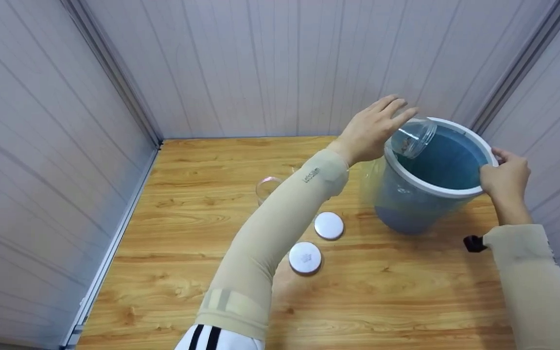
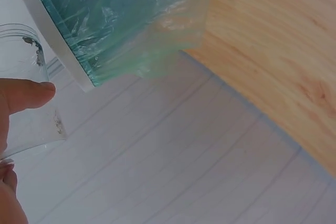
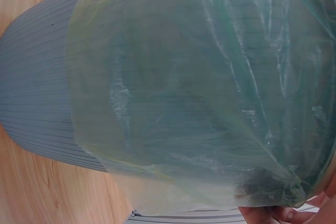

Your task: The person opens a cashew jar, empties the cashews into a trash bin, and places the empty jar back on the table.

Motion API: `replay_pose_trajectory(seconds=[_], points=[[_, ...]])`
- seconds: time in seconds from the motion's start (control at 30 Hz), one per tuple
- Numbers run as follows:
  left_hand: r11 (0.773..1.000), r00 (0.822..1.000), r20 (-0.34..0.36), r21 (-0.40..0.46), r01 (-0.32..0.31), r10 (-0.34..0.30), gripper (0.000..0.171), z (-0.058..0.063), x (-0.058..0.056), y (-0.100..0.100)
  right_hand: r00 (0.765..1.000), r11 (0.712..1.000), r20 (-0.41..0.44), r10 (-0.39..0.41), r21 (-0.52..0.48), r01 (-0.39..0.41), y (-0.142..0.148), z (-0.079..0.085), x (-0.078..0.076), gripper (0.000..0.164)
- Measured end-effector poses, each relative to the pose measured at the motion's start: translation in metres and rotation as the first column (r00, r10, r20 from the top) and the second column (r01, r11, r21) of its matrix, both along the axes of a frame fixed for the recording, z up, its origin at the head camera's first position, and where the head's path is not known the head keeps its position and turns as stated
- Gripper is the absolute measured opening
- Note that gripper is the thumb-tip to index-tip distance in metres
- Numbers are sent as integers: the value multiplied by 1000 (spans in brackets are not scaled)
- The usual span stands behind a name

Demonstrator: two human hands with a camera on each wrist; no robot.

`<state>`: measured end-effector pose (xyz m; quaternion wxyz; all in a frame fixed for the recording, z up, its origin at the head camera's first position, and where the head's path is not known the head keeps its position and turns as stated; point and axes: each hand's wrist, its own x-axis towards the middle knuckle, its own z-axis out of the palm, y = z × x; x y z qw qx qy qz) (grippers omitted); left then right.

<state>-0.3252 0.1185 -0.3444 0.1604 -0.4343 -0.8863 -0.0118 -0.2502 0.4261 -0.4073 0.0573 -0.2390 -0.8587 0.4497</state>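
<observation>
My left hand (image 1: 370,129) grips a clear jar (image 1: 412,138), tilted with its mouth over the rim of a trash can (image 1: 409,206). Small dark bits cling to the inside of the jar (image 2: 31,124) in the left wrist view, where the thumb lies along its side. My right hand (image 1: 506,180) holds the can's white rim at the right side, fingers outside it. A thin greenish bag (image 3: 173,87) lines the can and hangs over its ribbed grey-blue wall (image 3: 37,77).
Two round white lids (image 1: 328,225) lie on the wooden table (image 1: 187,272), left of the can. Another clear round container (image 1: 267,187) stands partly behind my left forearm. Pale panel walls (image 1: 241,68) enclose the table at the back and both sides.
</observation>
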Motion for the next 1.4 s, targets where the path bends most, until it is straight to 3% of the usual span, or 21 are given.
replay_pose_trajectory(seconds=[0.37, 0.53, 0.7, 0.9, 1.17, 1.4], points=[[977, 986, 167, 209, -45, 9, 85, -7, 4, 1, 1000, 1000, 4, -2, 27, 2, 2, 0, -1, 73], [953, 968, 252, 295, -70, -7, 88, -14, 7, -1, 1000, 998, -2, -9, 60, 10, 3, -2, -4, 74], [929, 941, 338, 344, -136, 13, 90, -20, 10, -2, 1000, 999, 6, 1, 43, -2, 4, -2, -3, 74], [875, 898, 440, 440, -202, -14, 92, -25, 14, -3, 1000, 999, -2, 0, 48, 0, 5, -2, -3, 74], [808, 855, 515, 529, -259, -63, 95, -32, 19, -6, 1000, 1000, -8, 2, 27, -2, 4, 0, 0, 73], [758, 840, 534, 587, -283, -99, 96, -38, 22, -10, 1000, 998, -7, 4, 57, -3, 4, -1, -2, 73]])
